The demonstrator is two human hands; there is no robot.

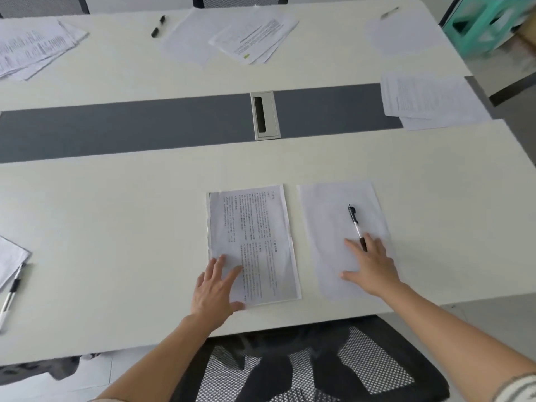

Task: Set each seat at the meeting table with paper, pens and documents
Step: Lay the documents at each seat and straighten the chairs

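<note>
A mesh chair (377, 369) is sitting in the foreground, a cable hatch (265, 116) is lying in the grey strip (116, 129), a teal crate (475, 27) is standing far right.

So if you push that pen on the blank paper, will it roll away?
Probably a little: the pen looks round and slim, lying flat on the smooth blank sheet. Its clip would likely stop it soon. It looks light, so a nudge should move it.

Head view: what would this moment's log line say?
left hand flat on printed white document; right hand flat on blank white paper sheet, touching black-and-clear pen
</note>
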